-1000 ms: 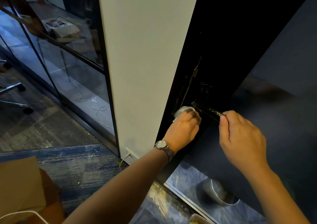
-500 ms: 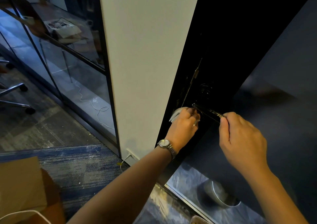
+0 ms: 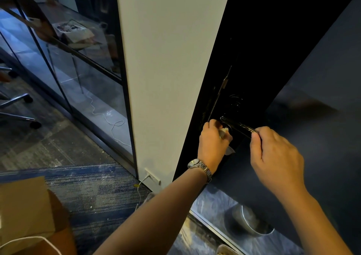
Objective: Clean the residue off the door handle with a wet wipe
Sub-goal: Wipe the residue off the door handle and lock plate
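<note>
A dark lever door handle [image 3: 237,126] sticks out of the black door [image 3: 273,45], just right of the white wall panel. My left hand [image 3: 212,144], with a metal watch on its wrist, is closed around a crumpled white wet wipe [image 3: 227,138] and presses it against the base of the handle, by the door edge. Parts of the wipe show between and below the fingers. My right hand [image 3: 273,155] pinches the free outer end of the handle between thumb and fingers.
A white wall panel [image 3: 172,69] stands left of the door, with a wall socket [image 3: 153,176] low down. Glass partitions [image 3: 64,69] run off to the left. A cardboard box [image 3: 25,213] sits bottom left on blue carpet. A round metal doorstop [image 3: 250,223] sits on the floor below.
My left hand has turned and slid slightly right and down along the handle's base; the wipe that bulged at the hand's left side now shows under the fingers. My right hand stays on the handle's end.
</note>
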